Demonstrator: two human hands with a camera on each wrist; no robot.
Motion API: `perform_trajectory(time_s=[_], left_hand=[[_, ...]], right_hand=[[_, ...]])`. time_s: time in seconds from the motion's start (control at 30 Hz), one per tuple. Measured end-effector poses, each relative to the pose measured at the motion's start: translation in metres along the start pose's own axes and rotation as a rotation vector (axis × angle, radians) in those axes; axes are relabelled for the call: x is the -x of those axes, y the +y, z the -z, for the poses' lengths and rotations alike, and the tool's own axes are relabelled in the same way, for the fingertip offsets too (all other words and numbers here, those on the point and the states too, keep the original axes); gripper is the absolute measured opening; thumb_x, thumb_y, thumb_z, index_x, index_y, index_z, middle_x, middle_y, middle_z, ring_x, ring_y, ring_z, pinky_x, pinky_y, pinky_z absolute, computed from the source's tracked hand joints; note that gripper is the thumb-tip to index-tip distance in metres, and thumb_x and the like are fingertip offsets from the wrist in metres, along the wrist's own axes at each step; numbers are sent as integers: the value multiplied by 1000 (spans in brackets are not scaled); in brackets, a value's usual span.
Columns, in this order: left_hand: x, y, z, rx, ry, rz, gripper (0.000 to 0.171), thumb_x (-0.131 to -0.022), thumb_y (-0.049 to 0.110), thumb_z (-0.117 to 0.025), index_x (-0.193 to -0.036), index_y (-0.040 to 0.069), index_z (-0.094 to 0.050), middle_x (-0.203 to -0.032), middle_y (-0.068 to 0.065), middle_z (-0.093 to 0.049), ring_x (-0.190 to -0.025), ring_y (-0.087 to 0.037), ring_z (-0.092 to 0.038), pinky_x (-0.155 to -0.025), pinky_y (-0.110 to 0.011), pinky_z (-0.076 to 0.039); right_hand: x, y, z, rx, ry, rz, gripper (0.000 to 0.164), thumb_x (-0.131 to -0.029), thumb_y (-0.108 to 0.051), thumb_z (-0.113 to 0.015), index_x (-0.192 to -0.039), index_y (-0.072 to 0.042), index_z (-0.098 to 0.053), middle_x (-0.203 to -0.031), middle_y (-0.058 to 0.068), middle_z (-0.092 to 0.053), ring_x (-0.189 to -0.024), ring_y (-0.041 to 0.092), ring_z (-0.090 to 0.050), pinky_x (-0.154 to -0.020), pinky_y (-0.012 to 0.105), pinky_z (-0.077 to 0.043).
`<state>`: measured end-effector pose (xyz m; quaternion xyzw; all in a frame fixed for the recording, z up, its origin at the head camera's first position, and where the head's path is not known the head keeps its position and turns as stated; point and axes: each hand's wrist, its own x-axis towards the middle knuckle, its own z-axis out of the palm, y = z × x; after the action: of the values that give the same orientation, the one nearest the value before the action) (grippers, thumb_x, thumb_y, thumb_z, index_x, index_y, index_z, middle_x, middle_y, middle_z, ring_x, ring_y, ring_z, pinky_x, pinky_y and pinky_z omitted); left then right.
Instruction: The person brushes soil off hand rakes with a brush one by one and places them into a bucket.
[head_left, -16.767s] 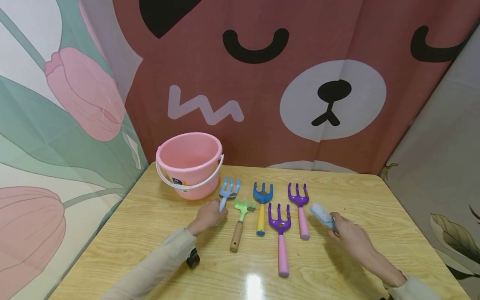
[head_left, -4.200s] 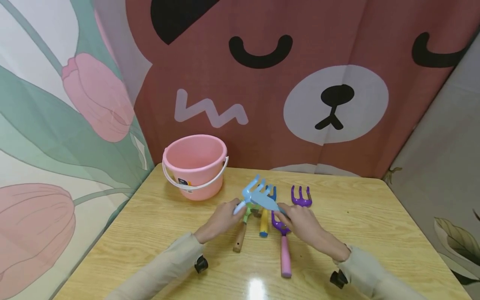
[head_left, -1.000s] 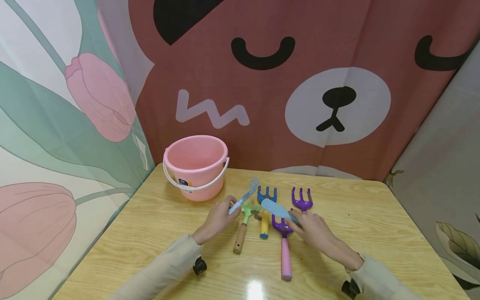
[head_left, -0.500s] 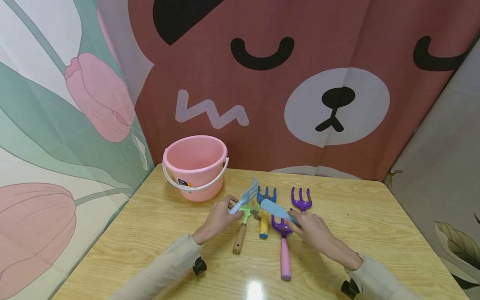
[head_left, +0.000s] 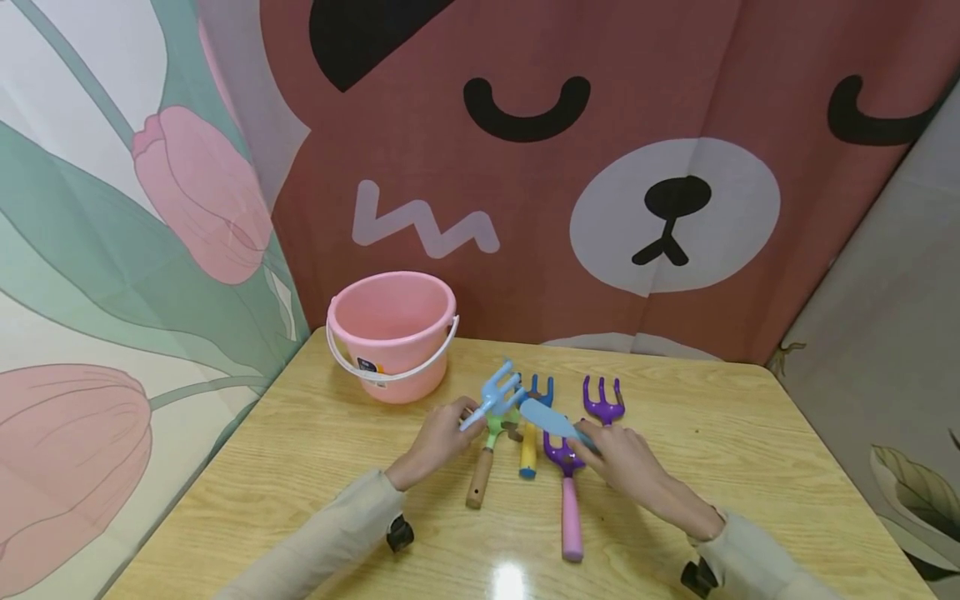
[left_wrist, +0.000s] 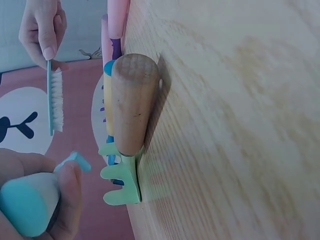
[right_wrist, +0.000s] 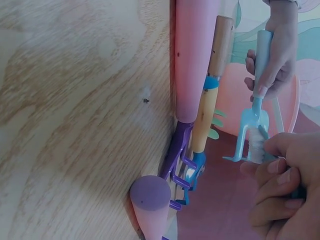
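Observation:
My left hand (head_left: 435, 440) grips the pale handle of a light blue garden hand fork (head_left: 495, 395), raised above the table with its tines pointing away. My right hand (head_left: 632, 467) holds a light blue brush (head_left: 550, 417) by its handle, flat back upward. White bristles (left_wrist: 57, 100) show in the left wrist view. In the right wrist view the bristles overlap the tines of the raised fork (right_wrist: 254, 117). Beneath both hands lie a green fork (head_left: 482, 475) with a wooden handle, a blue fork (head_left: 528, 450) with a yellow handle, and a purple fork (head_left: 571, 517) with a pink handle.
A pink bucket (head_left: 408, 354) with a white handle stands at the back left. Another purple fork (head_left: 604, 408) lies behind my right hand, partly hidden by it. The wooden table (head_left: 712, 500) meets a bear-print cloth (head_left: 525, 250) along its back edge.
The light blue fork was picked up from the table's left side, and the brush came in from the right. Over the last second the fork has rolled from edge-on to broadside; the brush barely moved.

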<state>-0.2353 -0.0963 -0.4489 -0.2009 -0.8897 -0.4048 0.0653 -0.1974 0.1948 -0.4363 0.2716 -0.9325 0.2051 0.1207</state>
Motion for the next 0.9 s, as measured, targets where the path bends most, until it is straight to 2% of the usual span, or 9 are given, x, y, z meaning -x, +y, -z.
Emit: perform_trajectory(time_s=[0.17, 0.3, 0.43, 0.53, 0.63, 0.73, 0.9], left_hand=[[0, 1, -1, -10, -4, -13, 25, -97, 13, -62, -113, -6, -65, -84, -7, -68, -52, -4, -54, -46, -22, -46], [-1, 0, -3, -65, 19, -52, 20, -98, 12, -62, -109, -4, -67, -83, -5, -68, -57, -5, -53, -51, -23, -45], [-1, -1, -6, -104, 41, -90, 15, -98, 11, -61, -102, -2, -69, -80, -4, -67, -60, -6, -50, -54, -23, -44], [0, 0, -6, -86, 30, -87, 16, -98, 10, -60, -101, -3, -68, -79, -5, -67, -56, -6, -48, -49, -23, -41], [1, 0, -5, -50, 0, -59, 18, -99, 12, -59, -105, -3, -68, -80, -4, -66, -52, -5, -47, -47, -22, -41], [1, 1, -4, -13, -25, -24, 21, -98, 15, -60, -108, -2, -68, -80, -3, -66, -50, -4, -49, -46, -22, -43], [0, 3, -4, 13, -34, -14, 23, -94, 17, -67, -108, -1, -69, -79, -1, -65, -50, -4, -50, -42, -22, -42]], right_hand=[[-2, -1, -2, -12, 9, 1, 27, -97, -20, -65, -111, 3, -68, -59, -14, -44, -42, -3, -35, -37, 16, -32], [-4, -2, -4, -16, 30, 5, 32, -98, -23, -63, -116, 3, -66, -64, -11, -50, -45, -2, -36, -39, 18, -34], [-5, -2, -5, -5, 62, 28, 31, -97, -23, -65, -116, 1, -68, -79, 1, -67, -47, -3, -38, -41, 19, -37], [-5, -2, -7, 10, 79, 42, 31, -96, -23, -66, -116, 0, -69, -89, 8, -72, -45, -4, -37, -41, 18, -36], [-6, -2, -7, 19, 82, 35, 31, -96, -23, -66, -116, 0, -68, -79, 2, -69, -44, -4, -35, -39, 17, -34], [-7, -3, -7, 6, 72, 7, 29, -97, -21, -65, -116, 1, -67, -67, -8, -58, -44, -2, -35, -38, 17, -32], [-12, -4, -6, -55, 59, -22, 26, -96, -15, -63, -113, 4, -66, -61, -13, -47, -43, -2, -35, -35, 17, -30]])
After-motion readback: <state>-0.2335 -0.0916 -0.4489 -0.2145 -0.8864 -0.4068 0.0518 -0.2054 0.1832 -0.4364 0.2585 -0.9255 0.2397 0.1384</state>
